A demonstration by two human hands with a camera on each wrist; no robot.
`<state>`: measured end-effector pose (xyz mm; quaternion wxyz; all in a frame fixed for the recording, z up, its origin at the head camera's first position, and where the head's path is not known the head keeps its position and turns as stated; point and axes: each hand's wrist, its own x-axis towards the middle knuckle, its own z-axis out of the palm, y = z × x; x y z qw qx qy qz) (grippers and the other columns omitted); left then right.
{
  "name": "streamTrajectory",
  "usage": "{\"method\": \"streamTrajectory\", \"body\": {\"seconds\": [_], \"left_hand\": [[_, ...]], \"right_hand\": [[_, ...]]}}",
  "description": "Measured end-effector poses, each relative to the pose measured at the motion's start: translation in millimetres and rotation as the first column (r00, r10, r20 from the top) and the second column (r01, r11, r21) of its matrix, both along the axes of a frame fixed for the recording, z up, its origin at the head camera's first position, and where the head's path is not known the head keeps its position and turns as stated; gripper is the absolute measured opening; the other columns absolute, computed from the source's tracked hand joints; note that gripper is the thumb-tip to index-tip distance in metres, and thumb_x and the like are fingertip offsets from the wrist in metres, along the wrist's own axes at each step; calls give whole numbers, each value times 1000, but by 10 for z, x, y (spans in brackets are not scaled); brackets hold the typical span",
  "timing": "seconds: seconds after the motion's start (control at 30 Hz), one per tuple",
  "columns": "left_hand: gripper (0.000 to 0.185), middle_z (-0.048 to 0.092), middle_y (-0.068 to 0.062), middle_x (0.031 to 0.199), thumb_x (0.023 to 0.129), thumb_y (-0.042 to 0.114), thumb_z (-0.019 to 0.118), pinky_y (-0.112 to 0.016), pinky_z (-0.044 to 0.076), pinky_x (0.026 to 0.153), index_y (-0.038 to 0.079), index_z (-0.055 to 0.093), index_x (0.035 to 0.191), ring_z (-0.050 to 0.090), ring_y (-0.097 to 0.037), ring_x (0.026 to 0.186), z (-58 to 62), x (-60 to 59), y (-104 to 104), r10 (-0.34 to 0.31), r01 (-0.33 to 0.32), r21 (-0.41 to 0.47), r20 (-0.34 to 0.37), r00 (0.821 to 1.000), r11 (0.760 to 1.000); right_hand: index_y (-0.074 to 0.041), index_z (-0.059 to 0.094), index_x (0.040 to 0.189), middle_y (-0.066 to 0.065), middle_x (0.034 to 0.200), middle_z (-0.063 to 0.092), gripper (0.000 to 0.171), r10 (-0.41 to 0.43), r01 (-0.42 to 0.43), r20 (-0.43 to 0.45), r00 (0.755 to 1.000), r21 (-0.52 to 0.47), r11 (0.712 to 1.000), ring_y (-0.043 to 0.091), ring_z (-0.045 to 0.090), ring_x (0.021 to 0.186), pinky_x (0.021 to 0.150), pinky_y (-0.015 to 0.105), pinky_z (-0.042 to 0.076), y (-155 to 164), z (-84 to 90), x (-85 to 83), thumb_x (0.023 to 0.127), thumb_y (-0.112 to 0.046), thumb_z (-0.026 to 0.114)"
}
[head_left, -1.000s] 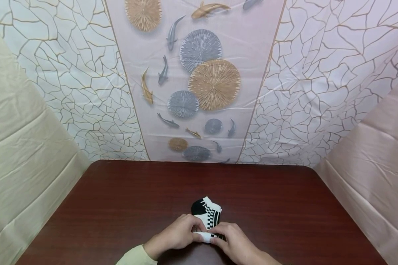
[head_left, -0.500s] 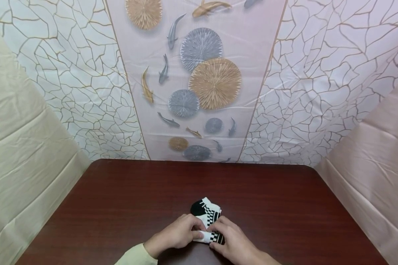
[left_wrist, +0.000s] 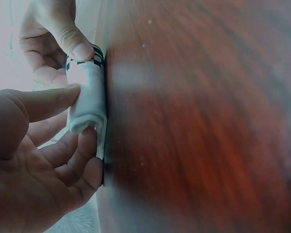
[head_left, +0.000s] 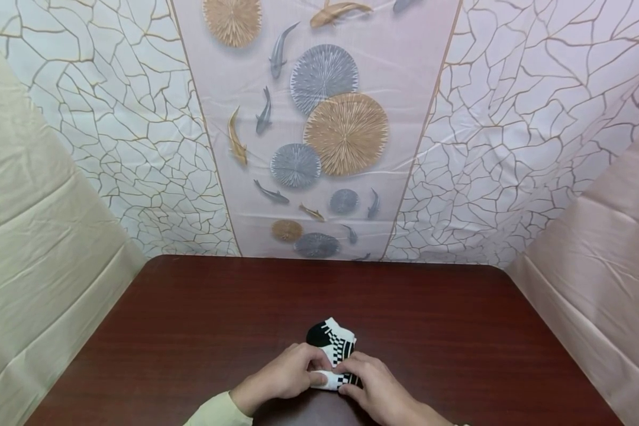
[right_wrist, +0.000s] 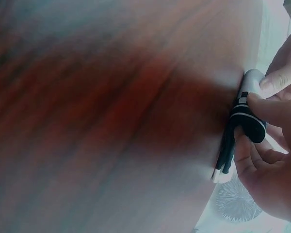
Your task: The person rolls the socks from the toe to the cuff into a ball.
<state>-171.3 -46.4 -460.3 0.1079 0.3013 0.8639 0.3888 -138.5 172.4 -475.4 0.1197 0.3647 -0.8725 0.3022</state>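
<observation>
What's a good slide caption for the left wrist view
Left hand and right hand pinching a roll of black-and-white sock fabric at a reddish-brown table.

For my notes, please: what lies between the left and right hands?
The head view shows rolled checkered sock fabric between the left hand and right hand.

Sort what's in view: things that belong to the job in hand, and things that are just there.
In the job:
- sock, perhaps a pair, near end rolled
- left hand, pinching the roll
- right hand, pinching it too

Just there:
- table, underneath
- backdrop
- side cloths
</observation>
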Motion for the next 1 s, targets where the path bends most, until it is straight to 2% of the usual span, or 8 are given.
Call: {"method": "streamTrajectory", "body": {"seconds": [0.27, 0.53, 0.8, 1.0], "left_hand": [[23, 62, 17, 75, 74, 9, 87, -19, 46, 69, 20, 72, 87, 56, 1, 72, -15, 1, 5, 4, -4, -9, -32, 999, 1000], [31, 60, 19, 77, 68, 10, 90, -19, 44, 69, 22, 70, 88, 53, 1, 75, 6, 8, 7, 2, -6, -53, -74, 997, 999], [19, 61, 19, 74, 77, 9, 84, -20, 45, 69, 21, 72, 87, 53, 3, 72, 18, 8, -5, -17, 15, -33, -57, 998, 999], [13, 67, 15, 79, 83, 8, 78, -20, 46, 72, 20, 74, 88, 55, 3, 76, 14, 11, -14, -21, 19, -26, -51, 998, 999]], "right_hand": [[-16, 74, 104, -6, 101, 67, 22, 26, -23, 86, 996, -31, 999, 3, 61, 92, 77, 27, 53, 16, 8, -4, 84, -10, 79], [-13, 76, 106, -1, 104, 71, 19, 29, -18, 157, 987, -70, 997, 8, 64, 95, 79, 28, 54, 23, 30, -36, 87, -14, 77], [-16, 76, 104, -2, 103, 72, 16, 33, -18, 167, 985, -89, 996, 8, 65, 96, 79, 28, 54, 24, 37, -48, 88, -16, 76], [-17, 76, 103, -6, 102, 71, 17, 15, -3, 160, 987, -76, 997, 5, 64, 95, 79, 28, 54, 31, 29, -42, 86, -15, 78]]}}
